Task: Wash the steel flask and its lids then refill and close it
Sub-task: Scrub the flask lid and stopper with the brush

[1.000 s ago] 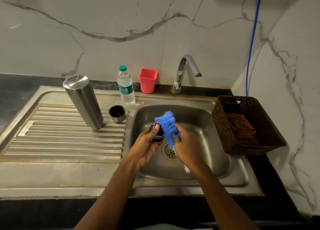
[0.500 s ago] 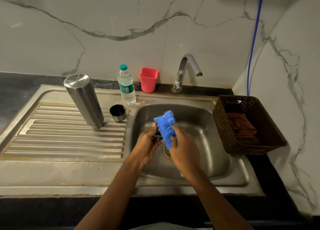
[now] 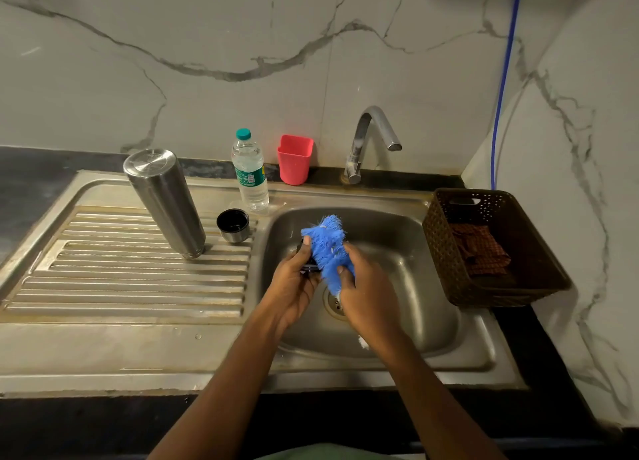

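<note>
The steel flask (image 3: 166, 202) stands upside down on the ribbed drainboard at the left. Beside it sits a steel cup lid (image 3: 233, 225), its dark opening facing up. Over the sink bowl (image 3: 408, 252) my left hand (image 3: 294, 286) grips a small black inner lid (image 3: 308, 265), mostly hidden by fingers and bristles. My right hand (image 3: 366, 293) holds a blue bottle brush (image 3: 326, 247) by its lower end, bristles pressed against that lid.
A plastic water bottle (image 3: 249, 172) and a pink cup (image 3: 294, 158) stand behind the sink. The tap (image 3: 370, 138) shows no running water. A brown basket (image 3: 491, 248) with a cloth sits on the sink's right rim. A blue hose (image 3: 503, 79) runs down the wall.
Both hands stay over the drain; the brush has shifted slightly against the black lid, which is now more covered by bristles.
</note>
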